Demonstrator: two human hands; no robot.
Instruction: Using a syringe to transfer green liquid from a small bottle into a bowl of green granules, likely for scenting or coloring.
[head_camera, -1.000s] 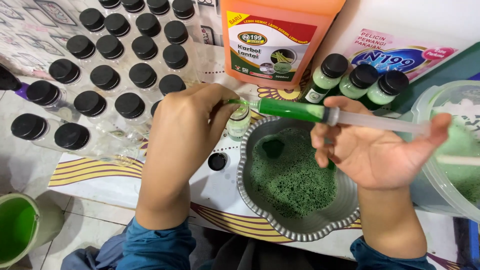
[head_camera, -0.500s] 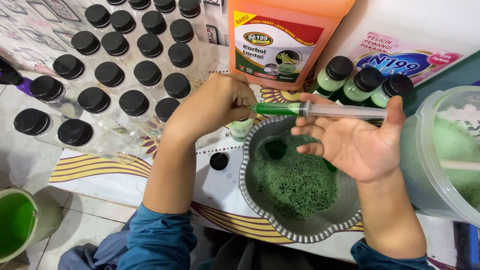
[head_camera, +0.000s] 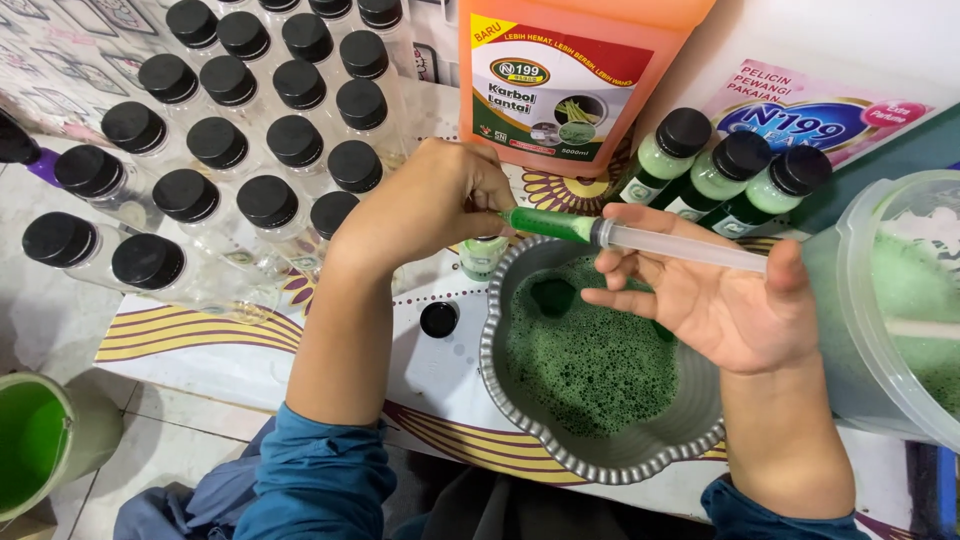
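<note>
My left hand (head_camera: 430, 205) grips a small clear bottle (head_camera: 483, 258) with green liquid in it, just left of a scalloped metal bowl (head_camera: 610, 462) of foamy green liquid. My right hand (head_camera: 715, 300) holds a large plastic syringe (head_camera: 640, 238) level above the bowl, thumb at the plunger end. Its tip points left into my left fist, at the bottle's mouth. A short length of green liquid shows in the barrel near the tip. A loose black cap (head_camera: 438, 319) lies on the table by the bowl.
Several empty clear bottles with black caps (head_camera: 268, 140) lie in rows at upper left. An orange jug (head_camera: 565, 75) and three filled capped bottles (head_camera: 735, 172) stand behind. A clear tub of green foam (head_camera: 890, 300) is at right; a green bucket (head_camera: 40, 450) sits on the floor.
The plunger has gone further in and the green column in the syringe has shortened. Both hands stayed at the bottle; the view shifted slightly.
</note>
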